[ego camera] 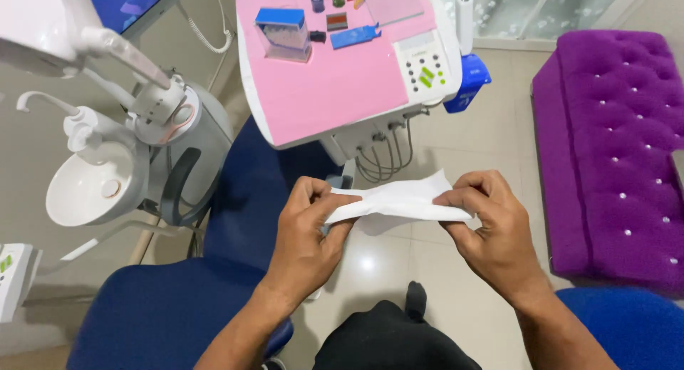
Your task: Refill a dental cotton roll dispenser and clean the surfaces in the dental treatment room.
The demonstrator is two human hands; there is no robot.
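Note:
A white tissue sheet [401, 200] is stretched between my two hands in the middle of the head view. My left hand [306, 238] pinches its left end between thumb and fingers. My right hand [491, 227] pinches its right end the same way. The sheet is creased and partly folded, held in the air above the pale tiled floor [427, 270]. My dark-clothed leg and foot [399, 334] show below the hands.
A blue dental chair [178, 306] lies at lower left. Its pink-covered instrument tray [335, 85] with a blue box [283, 32], small bottles and a keypad hangs ahead. A white spittoon bowl [92, 188] stands left. A purple tufted bench [613, 149] is right.

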